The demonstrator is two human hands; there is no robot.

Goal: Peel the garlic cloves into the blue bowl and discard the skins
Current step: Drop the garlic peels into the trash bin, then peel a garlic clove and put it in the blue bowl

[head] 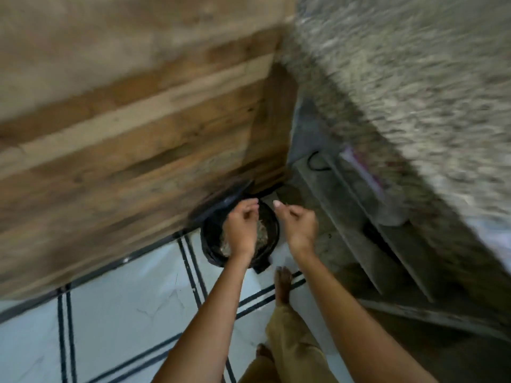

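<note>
Arms are reaching down over a round black bin lined with a black plastic bag point(210, 244), which is standing on the white tiled floor point(124, 313) beside a brown wooden panel point(138, 147). Left hand point(242, 225) and right hand point(300, 223) are hovering above it with fingers curled; blur is hiding whether they are pinching anything. Pale flaky skins point(263, 235) are lying inside the bin.

The floor point(116, 313) is pale tile crossed by dark double lines. A round black bin point(208, 240) stands on it with pale scraps point(261, 236) inside. Behind and to the left of the bin a wooden cabinet point(138, 161) meets the tile. Right of the bin the tile gives way to a grey concrete step point(345, 244). Just in front of the bin a bare foot point(282, 286) rests on the tile, and a second foot point(264, 352) is farther back.
</note>
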